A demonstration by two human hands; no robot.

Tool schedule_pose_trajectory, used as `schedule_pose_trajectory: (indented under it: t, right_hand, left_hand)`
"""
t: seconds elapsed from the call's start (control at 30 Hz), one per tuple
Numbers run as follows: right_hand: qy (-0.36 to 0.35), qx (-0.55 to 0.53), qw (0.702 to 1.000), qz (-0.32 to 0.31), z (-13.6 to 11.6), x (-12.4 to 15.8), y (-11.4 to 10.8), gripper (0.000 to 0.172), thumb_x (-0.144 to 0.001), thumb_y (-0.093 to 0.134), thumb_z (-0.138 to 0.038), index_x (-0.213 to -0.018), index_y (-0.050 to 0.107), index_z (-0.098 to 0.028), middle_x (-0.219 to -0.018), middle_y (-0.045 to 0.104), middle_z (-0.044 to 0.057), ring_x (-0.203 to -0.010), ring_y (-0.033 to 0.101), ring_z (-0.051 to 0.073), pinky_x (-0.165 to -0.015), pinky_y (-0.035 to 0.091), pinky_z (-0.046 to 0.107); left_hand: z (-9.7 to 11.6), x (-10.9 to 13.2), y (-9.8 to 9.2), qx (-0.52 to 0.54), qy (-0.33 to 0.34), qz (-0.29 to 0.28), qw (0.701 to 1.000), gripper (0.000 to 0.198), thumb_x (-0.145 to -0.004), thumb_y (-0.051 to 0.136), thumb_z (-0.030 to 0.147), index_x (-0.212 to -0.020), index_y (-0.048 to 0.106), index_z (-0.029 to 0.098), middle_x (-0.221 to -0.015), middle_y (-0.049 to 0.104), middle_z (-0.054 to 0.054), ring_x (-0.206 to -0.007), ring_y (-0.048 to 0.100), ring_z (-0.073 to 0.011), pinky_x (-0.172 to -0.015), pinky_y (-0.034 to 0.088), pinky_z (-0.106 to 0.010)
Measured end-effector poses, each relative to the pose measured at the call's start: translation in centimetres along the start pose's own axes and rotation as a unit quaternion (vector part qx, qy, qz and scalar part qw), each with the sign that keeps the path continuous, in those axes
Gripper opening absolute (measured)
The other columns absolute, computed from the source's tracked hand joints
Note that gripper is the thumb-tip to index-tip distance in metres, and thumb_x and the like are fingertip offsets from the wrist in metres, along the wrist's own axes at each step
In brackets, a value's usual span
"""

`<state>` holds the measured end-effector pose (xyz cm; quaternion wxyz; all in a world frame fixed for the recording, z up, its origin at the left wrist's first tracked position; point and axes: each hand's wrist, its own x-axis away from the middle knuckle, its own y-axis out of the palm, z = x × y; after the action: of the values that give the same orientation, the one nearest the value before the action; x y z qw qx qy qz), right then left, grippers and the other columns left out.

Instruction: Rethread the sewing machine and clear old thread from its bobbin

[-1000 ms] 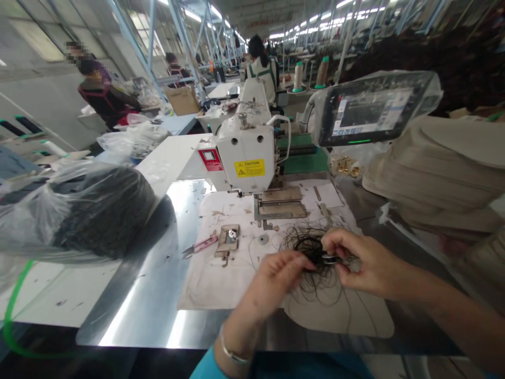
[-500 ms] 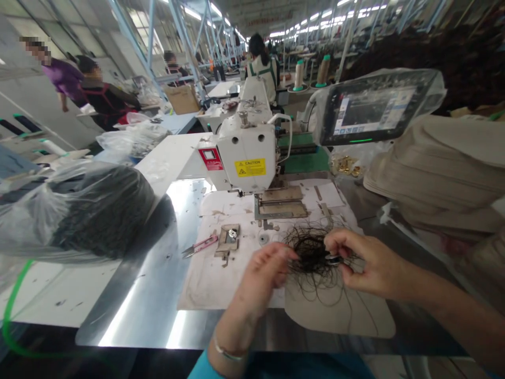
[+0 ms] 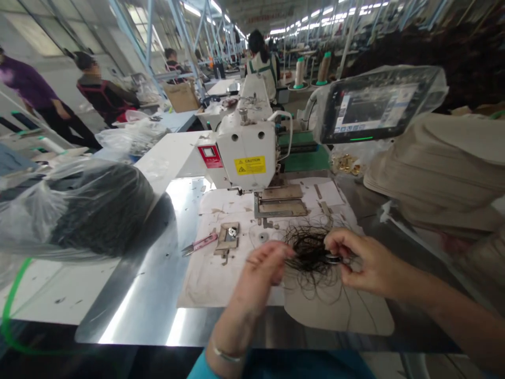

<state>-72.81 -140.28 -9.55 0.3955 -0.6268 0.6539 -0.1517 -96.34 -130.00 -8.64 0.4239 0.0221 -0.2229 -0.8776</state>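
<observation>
A tangle of dark thread [image 3: 310,246] lies over a beige piece of material [image 3: 327,308] at the front of the sewing machine. My right hand [image 3: 361,260] is closed at the tangle's right side, gripping a small metal bobbin [image 3: 333,259] between thumb and fingers. On the other side, my left hand [image 3: 264,271] has thumb and fingertips pinched together at the tangle's left edge, apparently on thread; the exact strand is too fine to make out. Pink thread snips [image 3: 200,243] and a small metal frame [image 3: 228,237] rest left of my hands.
The white sewing machine head [image 3: 246,150] stands ahead, with a metal clamp [image 3: 280,202] beneath it. A plastic-wrapped screen [image 3: 371,113] and a stack of beige pieces [image 3: 442,158] are on the right. A bagged dark bundle [image 3: 98,210] sits left. Other people are farther back.
My left hand has shifted slightly left and down, away from the bobbin. My right hand keeps its hold. In the background, a person in purple has moved left.
</observation>
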Motion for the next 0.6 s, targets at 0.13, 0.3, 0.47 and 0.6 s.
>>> schedule_pose_trajectory:
  t: [0.13,0.3,0.47,0.6]
  right_hand:
    - [0.037,0.04,0.998,0.032,2.7,2.8,-1.5,0.038,-0.07,0.05,-0.007,-0.104,0.049,-0.025,-0.078,0.053,-0.004,-0.066,0.051,0.012,-0.061,0.043,0.024]
    - [0.014,0.008,1.0,0.006,0.3,1.6,-0.2,0.038,-0.07,0.05,-0.006,-0.102,0.047,-0.026,-0.082,0.054,-0.003,-0.069,0.053,0.013,-0.062,0.044,0.024]
    - [-0.008,0.014,1.0,-0.005,-0.7,0.5,-0.6,0.037,-0.068,0.05,-0.006,-0.1,0.047,-0.025,-0.08,0.055,-0.003,-0.066,0.053,0.013,-0.06,0.044,0.024]
    - [0.032,0.069,0.997,0.018,2.3,2.8,-2.2,0.038,-0.071,0.051,-0.008,-0.104,0.048,-0.025,-0.078,0.054,-0.003,-0.065,0.054,0.013,-0.061,0.045,0.025]
  left_hand:
    - [5.9,0.3,-8.3,0.186,0.246,0.336,0.89,0.01,-0.086,0.066,0.012,-0.078,0.062,0.015,-0.055,0.047,0.008,-0.045,0.041,-0.0027,-0.042,0.034,-0.01]
    - [1.5,0.7,-0.8,-0.064,0.142,0.064,0.986,0.051,-0.08,0.076,0.017,-0.128,0.063,0.028,-0.119,0.066,-0.006,-0.066,0.06,-0.0082,-0.051,0.048,-0.018]
    - [-1.0,0.2,2.4,-0.095,-0.022,-0.089,0.991,0.023,-0.09,0.068,0.034,-0.088,0.075,0.012,-0.056,0.048,0.004,-0.049,0.035,-0.0034,-0.044,0.027,-0.014]
    - [4.6,0.1,-5.4,0.136,0.216,0.257,0.932,0.007,-0.088,0.071,0.019,-0.083,0.067,0.016,-0.053,0.044,0.009,-0.047,0.038,-0.0015,-0.045,0.032,-0.01]
